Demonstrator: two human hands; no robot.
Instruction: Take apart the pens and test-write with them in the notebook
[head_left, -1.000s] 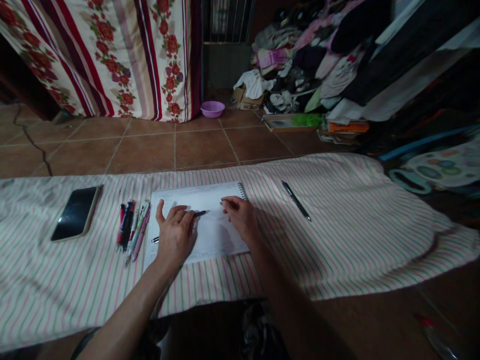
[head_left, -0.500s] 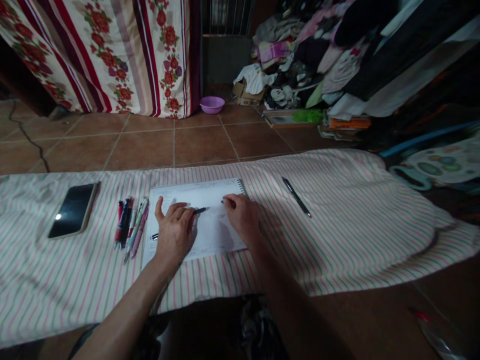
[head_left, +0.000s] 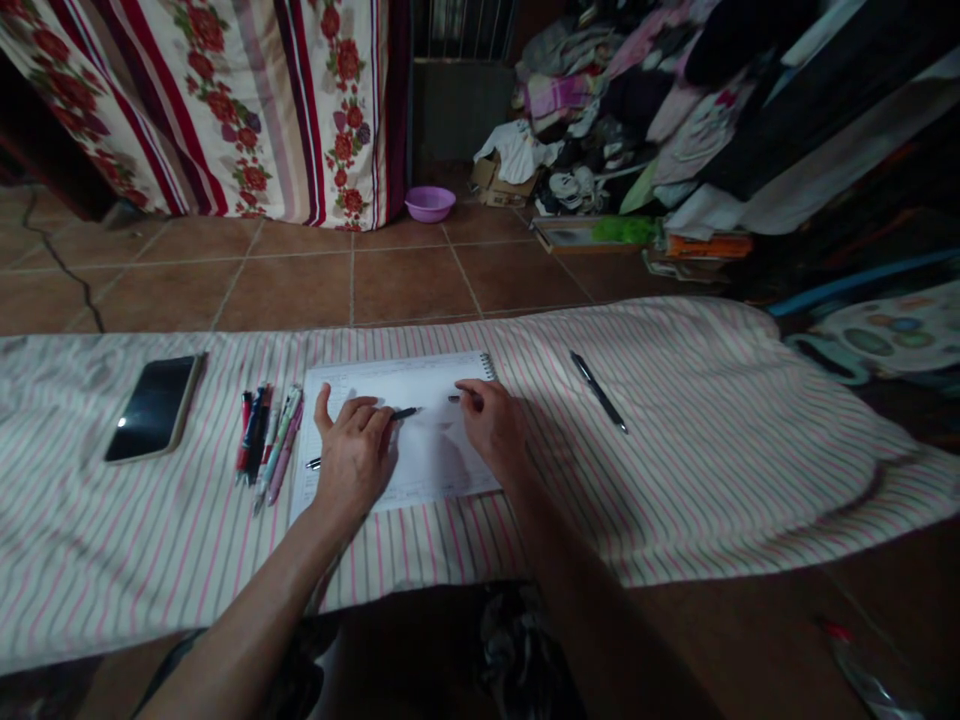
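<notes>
My left hand (head_left: pixel 352 452) rests over a spiral notebook (head_left: pixel 427 475), fingers closed on a dark pen (head_left: pixel 406 413). One end of that pen points right across the page. A shiny clip end (head_left: pixel 313 463) shows on the other side of the hand, and my palm hides the stretch between. Over the right part of the page, my right hand (head_left: pixel 493 425) is pinched. A small dark piece (head_left: pixel 454 399) sticks out at its fingertips, too small to name. A short gap of white paper separates the piece from the pen's end.
Several pens (head_left: pixel 270 445) lie bunched left of the notebook, with a phone (head_left: pixel 154 408) farther left. Another black pen (head_left: pixel 598 392) lies on the striped cloth (head_left: pixel 712 450) to the right. Beyond are a purple basin (head_left: pixel 430 205) and piled clothes (head_left: pixel 562 95).
The view has shifted slightly, so everything sits a little higher and to the right. Both hands keep nearly the same pose; the small dark piece at my right fingertips shows a bit more.
</notes>
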